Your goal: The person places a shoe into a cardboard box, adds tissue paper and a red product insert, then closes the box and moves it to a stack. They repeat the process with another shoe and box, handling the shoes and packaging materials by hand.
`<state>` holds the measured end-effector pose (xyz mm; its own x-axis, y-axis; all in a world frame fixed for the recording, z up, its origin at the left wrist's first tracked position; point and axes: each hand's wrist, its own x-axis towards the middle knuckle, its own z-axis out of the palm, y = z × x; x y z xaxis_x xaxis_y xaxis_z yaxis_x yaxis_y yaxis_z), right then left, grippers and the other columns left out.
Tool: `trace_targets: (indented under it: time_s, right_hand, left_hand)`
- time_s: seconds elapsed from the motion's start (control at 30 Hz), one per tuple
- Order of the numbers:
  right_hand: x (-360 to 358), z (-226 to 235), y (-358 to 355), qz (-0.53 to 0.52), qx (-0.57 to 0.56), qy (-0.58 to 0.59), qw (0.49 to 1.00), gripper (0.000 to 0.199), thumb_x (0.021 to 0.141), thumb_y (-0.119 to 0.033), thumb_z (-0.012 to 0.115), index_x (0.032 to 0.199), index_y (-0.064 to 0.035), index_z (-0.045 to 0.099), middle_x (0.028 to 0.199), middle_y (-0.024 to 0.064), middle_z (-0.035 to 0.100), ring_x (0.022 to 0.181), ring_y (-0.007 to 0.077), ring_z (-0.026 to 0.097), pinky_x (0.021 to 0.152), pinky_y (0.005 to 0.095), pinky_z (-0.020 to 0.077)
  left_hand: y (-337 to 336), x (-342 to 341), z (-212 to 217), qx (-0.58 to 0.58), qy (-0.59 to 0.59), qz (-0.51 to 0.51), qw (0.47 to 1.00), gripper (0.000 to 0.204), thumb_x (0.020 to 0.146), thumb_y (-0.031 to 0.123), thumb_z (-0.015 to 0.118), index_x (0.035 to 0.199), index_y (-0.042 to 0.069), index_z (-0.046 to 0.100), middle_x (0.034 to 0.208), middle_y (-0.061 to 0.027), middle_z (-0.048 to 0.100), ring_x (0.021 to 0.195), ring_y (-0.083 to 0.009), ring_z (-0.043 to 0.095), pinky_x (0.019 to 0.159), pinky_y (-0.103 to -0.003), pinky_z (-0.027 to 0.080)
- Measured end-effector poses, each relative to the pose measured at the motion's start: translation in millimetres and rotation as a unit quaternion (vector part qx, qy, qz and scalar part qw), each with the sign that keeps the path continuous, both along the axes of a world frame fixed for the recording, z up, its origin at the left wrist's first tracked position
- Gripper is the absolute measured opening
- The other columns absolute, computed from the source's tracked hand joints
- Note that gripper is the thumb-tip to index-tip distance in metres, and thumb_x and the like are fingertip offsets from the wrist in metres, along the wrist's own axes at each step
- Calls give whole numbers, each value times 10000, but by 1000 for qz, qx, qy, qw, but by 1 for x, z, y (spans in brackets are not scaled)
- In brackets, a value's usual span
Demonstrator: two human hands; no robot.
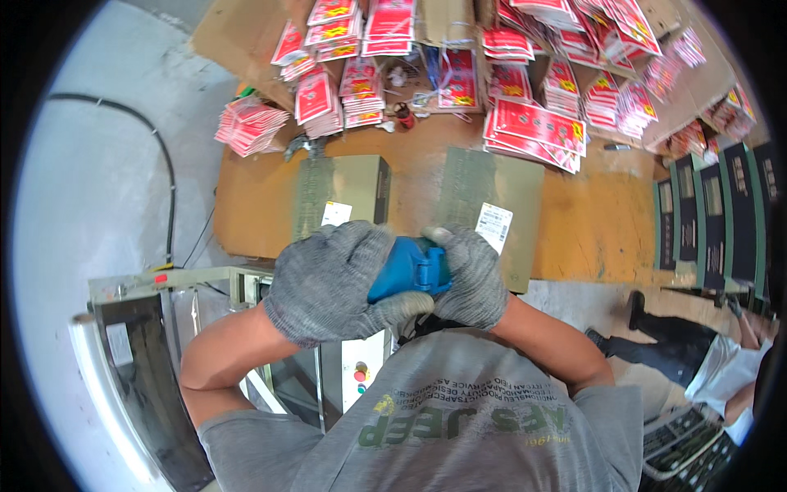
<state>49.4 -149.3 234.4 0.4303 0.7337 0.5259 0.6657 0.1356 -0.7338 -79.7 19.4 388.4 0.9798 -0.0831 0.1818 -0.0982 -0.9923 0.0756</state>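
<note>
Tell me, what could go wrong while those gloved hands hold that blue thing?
The blue tool is pinched between the left hand and right hand in thick grey gloves, so the grip might slip and drop it. The red packets lie in loose, leaning stacks on the cardboard-covered table, so a bump could topple them. The black cable trailing across the floor could trip someone.

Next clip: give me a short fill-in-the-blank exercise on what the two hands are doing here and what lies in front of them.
1. Both hands wear knitted ____ gloves.
2. The left hand and right hand grip a ____ plastic tool between them.
3. The red packets lie in stacks on sheets of brown ____.
Missing words: grey; blue; cardboard
</note>
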Motion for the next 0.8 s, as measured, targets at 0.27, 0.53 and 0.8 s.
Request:
trace_targets:
  time_s: [0.27,0.53,0.8]
  right_hand:
    - [20,24,-38,11,13,-66,998,988,528,-307,947,1371,-95,477,1099,186,625,973,407,631,850,513,511]
    - [36,35,-59,-8,31,-52,998,928,530,-325,949,1320,-86,526,1104,174,620,1015,397,612,899,505,492]
    - [39,49,-75,-23,-28,-55,998,906,528,-340,963,1294,-84,553,1132,174,618,1056,404,608,952,518,481]
  left_hand:
    - [-11,-7,11,74,25,-271,959,580,816,221,771,1349,99,576,1225,-249,632,596,-249,666,483,-344,541]
    - [-28,37,13,72,-91,-351,929,436,908,271,676,1301,100,598,1118,-189,661,896,-295,696,572,-437,556]
    - [-39,33,28,36,-17,-230,972,462,860,187,683,1313,167,598,1252,-147,639,889,-286,668,546,-342,526]
